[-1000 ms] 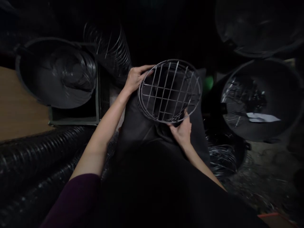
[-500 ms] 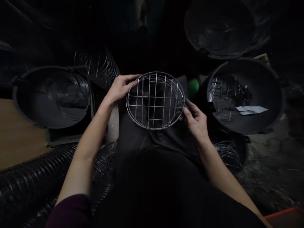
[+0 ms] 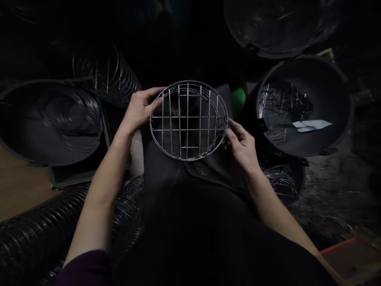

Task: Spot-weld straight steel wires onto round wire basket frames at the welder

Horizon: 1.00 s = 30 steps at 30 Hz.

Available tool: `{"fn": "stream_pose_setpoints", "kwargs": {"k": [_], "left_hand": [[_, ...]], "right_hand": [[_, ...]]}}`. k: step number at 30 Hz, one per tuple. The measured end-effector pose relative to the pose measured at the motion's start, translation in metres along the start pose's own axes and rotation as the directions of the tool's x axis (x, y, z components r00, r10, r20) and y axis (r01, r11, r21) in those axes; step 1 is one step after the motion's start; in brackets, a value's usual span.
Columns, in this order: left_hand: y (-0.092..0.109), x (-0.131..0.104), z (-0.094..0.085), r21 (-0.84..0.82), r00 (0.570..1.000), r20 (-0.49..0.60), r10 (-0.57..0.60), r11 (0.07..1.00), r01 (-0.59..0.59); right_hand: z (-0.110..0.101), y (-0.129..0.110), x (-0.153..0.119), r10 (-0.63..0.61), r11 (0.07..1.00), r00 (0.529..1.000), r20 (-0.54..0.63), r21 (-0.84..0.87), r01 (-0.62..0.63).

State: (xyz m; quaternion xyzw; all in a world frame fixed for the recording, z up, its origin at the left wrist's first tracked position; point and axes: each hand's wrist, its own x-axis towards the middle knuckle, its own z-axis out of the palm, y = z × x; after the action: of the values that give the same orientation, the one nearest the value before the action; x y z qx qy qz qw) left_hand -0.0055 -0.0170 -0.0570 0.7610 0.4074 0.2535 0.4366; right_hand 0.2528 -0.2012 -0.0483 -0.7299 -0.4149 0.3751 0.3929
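Note:
A round wire rack (image 3: 187, 129) of shiny crossed rods inside ring rims is held up over my lap. My left hand (image 3: 140, 108) grips its left edge, thumb and fingers closed about the rim. On the opposite edge, my right hand (image 3: 240, 143) pinches the rim between thumb and fingers; some fingertips are hidden behind it. Dark cloth (image 3: 166, 186) covers my lap under the rack.
To the right, a dark basin (image 3: 330, 95) holds short metal rods (image 3: 276, 103) and a white strip (image 3: 312, 126). A left basin (image 3: 26, 147) contains wire rings (image 3: 74, 109). Stacked wire coils (image 3: 35, 222) lie lower left. A red-edged tray (image 3: 351, 258) sits lower right.
The wire rack, with both hands on it, has shifted slightly left and up in view and tilted a little. The surroundings have moved too as the camera turned. Both hands keep their hold.

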Motion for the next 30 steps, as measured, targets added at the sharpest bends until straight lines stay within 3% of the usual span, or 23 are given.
{"fn": "stream_pose_setpoints", "kwargs": {"k": [7,11,15,20,24,27,30], "left_hand": [[0.006,0.003,-0.006,0.133,0.995,0.095,-0.020,0.991,0.008],[-0.002,0.002,-0.001,0.134,0.998,0.050,-0.030,0.991,0.023],[-0.015,-0.002,0.008,0.053,0.999,-0.031,0.024,0.998,-0.022],[-0.021,-0.003,0.006,-0.020,0.999,-0.043,-0.021,1.000,0.021],[-0.023,-0.001,0.001,0.014,0.999,0.009,-0.044,0.999,0.044],[-0.024,-0.003,0.000,0.030,0.998,0.018,-0.059,0.998,0.058],[-0.022,-0.003,-0.002,0.048,0.997,0.027,-0.071,0.996,0.070]], "right_hand": [[0.001,-0.006,-0.007,-0.199,0.958,0.979,-0.047,-0.218,0.185],[0.011,0.002,-0.014,-0.091,0.981,0.996,-0.012,-0.170,0.088],[0.026,0.012,-0.021,-0.020,0.997,0.996,-0.090,-0.079,0.013],[0.039,0.014,-0.019,-0.019,0.998,0.989,-0.147,0.056,0.027],[0.041,0.015,-0.017,-0.080,0.995,0.978,-0.192,0.035,0.088],[0.037,0.013,-0.022,-0.146,0.989,0.979,-0.143,-0.038,0.142],[0.030,0.005,-0.030,-0.150,0.974,0.989,0.006,-0.172,0.149]]}}
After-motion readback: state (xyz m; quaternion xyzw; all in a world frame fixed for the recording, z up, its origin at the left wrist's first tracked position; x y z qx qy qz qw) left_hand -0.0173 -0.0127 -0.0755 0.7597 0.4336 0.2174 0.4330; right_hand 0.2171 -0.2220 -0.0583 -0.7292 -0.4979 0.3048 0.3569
